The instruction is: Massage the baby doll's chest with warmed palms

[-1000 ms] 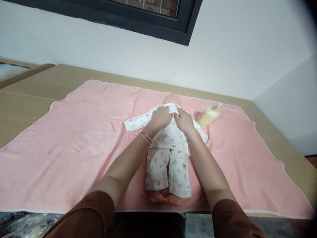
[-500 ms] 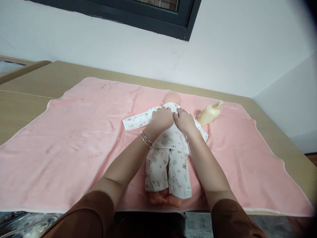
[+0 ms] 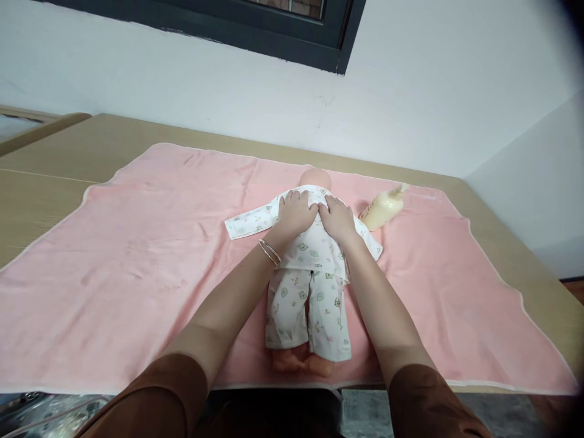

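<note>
A baby doll [image 3: 314, 177] lies on its back on a pink towel [image 3: 137, 243], feet toward me, dressed in a white printed top [image 3: 310, 249] and matching trousers [image 3: 308, 313]. My left hand [image 3: 295, 212] rests on the doll's chest at the left side of the top, fingers laid flat on the cloth. My right hand [image 3: 336, 218] lies beside it on the right side of the chest, fingers also flat. The two hands touch at the middle. An empty sleeve [image 3: 249, 222] spreads out to the left. The doll's right arm [image 3: 383, 207] sticks out bare.
The towel covers a wooden table [image 3: 55, 158] set against a white wall, with a dark window frame [image 3: 255, 30] above. The towel's near edge hangs at the table front. Crinkled clear plastic [image 3: 41, 413] lies at the bottom left.
Both hands stay on the doll's chest; the fingers have flattened a little and the view has shifted slightly. The doll has not moved.
</note>
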Motion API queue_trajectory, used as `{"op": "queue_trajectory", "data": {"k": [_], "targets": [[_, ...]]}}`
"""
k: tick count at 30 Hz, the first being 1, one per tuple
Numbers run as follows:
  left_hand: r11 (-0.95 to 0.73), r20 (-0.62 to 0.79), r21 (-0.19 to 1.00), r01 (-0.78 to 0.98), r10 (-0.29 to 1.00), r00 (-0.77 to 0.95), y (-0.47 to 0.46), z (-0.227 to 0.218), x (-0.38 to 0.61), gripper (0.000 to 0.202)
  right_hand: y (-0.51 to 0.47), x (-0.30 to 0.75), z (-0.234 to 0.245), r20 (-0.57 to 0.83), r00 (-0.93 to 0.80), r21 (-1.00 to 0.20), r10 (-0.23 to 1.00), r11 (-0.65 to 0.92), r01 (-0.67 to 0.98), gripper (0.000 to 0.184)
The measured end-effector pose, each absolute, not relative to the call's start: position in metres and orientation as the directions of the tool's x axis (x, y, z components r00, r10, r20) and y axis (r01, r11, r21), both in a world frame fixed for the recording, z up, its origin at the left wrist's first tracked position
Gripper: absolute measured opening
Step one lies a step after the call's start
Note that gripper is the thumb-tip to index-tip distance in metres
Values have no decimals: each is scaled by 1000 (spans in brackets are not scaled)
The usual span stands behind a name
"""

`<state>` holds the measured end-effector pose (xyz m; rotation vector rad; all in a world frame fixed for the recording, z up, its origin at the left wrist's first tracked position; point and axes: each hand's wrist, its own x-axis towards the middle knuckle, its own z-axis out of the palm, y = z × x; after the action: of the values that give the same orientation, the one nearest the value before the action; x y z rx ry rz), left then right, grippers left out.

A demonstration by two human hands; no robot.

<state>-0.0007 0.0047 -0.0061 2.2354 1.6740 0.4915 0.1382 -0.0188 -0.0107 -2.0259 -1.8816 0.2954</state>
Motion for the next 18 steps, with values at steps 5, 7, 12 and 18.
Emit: {"op": "queue_trajectory", "data": {"k": [5, 7, 12, 18], "targets": [[-273, 99, 430, 861, 962, 255, 5, -7, 0, 62, -18, 139, -12, 93, 94, -393, 991, -50, 918, 62], [-273, 103, 430, 861, 962, 254, 6, -8, 0, 62, -18, 138, -12, 93, 95, -393, 991, -51, 918, 62], [-267, 99, 429, 863, 963, 249, 5, -6, -1, 60, -18, 139, -12, 92, 98, -391, 991, -55, 919, 62], [-272, 82, 426, 863, 961, 263, 3, -2, -1, 58, -18, 139, -10, 73, 98, -368, 993, -64, 928, 62]]}}
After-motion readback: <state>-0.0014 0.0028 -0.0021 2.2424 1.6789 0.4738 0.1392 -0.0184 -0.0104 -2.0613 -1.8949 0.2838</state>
